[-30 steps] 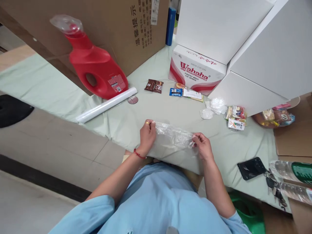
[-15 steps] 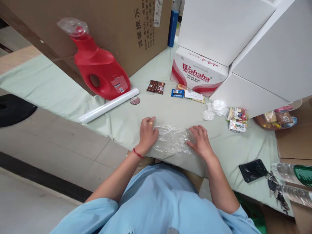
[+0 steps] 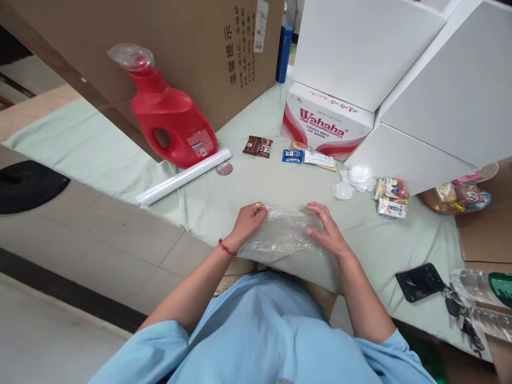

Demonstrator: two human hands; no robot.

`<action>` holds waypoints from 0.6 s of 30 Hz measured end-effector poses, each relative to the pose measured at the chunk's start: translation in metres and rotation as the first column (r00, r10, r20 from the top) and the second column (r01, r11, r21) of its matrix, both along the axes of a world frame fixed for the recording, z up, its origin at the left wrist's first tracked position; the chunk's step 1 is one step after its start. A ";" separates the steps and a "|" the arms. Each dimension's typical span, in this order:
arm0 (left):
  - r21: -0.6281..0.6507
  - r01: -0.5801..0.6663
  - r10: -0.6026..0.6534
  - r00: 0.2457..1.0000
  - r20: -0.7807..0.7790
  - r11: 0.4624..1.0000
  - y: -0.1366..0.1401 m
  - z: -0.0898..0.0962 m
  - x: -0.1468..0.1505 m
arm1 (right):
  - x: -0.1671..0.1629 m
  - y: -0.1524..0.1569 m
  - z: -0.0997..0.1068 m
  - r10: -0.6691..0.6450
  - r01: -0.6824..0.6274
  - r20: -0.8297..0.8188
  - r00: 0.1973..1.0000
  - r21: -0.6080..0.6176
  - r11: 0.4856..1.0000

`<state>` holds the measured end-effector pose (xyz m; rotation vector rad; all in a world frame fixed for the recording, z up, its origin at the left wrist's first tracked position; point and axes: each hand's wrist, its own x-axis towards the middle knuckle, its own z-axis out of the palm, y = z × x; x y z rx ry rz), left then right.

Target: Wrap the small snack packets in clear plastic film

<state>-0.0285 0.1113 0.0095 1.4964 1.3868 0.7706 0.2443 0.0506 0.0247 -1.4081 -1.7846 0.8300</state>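
A clear plastic bag [image 3: 286,232] lies crinkled on the pale green cloth at the table's front edge. My left hand [image 3: 248,221] pinches its upper left corner, fingertips pressed together. At the other side my right hand [image 3: 326,229] has thumb and fingers apart, close to the bag's right edge; whether it touches the film I cannot tell. Beyond the hands lie two brown snack packets [image 3: 257,146], a blue snack packet [image 3: 292,156] and a small round disc [image 3: 224,168].
A red detergent jug [image 3: 172,120] stands at the back left, a white plastic roll [image 3: 184,177] before it. The Wahaba carton [image 3: 324,128] stands behind. Rightward are crumpled white plastic [image 3: 358,178], snack packs [image 3: 392,197], a black pouch [image 3: 420,281], keys [image 3: 460,314] and bottles [image 3: 476,282].
My left hand has moved slightly right and away from me, closing on the bag's corner. The bag looks flatter and more spread out. My right hand has shifted slightly.
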 end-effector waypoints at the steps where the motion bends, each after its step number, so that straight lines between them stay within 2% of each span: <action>1: -0.007 0.008 -0.008 1.000 -0.008 1.000 -0.001 0.000 0.003 | -0.006 -0.004 0.000 0.049 -0.053 0.081 0.995 0.045 0.998; 2: -0.015 0.017 -0.017 1.000 -0.016 1.000 -0.002 0.000 0.007 | -0.014 -0.007 -0.002 0.068 -0.080 0.152 0.986 0.075 0.994; 4: -0.036 0.037 -0.038 0.999 -0.027 0.999 -0.003 0.001 0.012 | -0.027 -0.010 -0.010 0.015 -0.041 0.215 0.977 0.118 0.992; 7: -0.076 0.086 -0.089 0.996 -0.028 0.993 -0.004 0.001 0.013 | -0.031 -0.006 -0.024 -0.164 0.152 0.113 0.980 0.115 0.982; 10: -0.165 0.144 -0.142 0.990 0.025 0.976 -0.002 -0.001 0.006 | -0.017 0.005 -0.028 -0.315 0.310 -0.087 0.945 -0.069 0.948; 13: -0.228 0.115 -0.098 0.992 0.083 0.967 0.003 -0.003 -0.004 | 0.002 0.017 -0.024 -0.453 0.384 -0.236 0.860 -0.285 0.878; 16: -0.211 0.052 -0.036 0.996 0.083 0.976 0.010 -0.004 -0.012 | 0.012 0.027 -0.021 -0.556 0.449 -0.281 0.783 -0.364 0.816; 18: -0.190 0.028 -0.017 0.998 0.057 0.981 0.015 -0.004 -0.016 | 0.015 0.031 -0.023 -0.587 0.473 -0.282 0.759 -0.381 0.795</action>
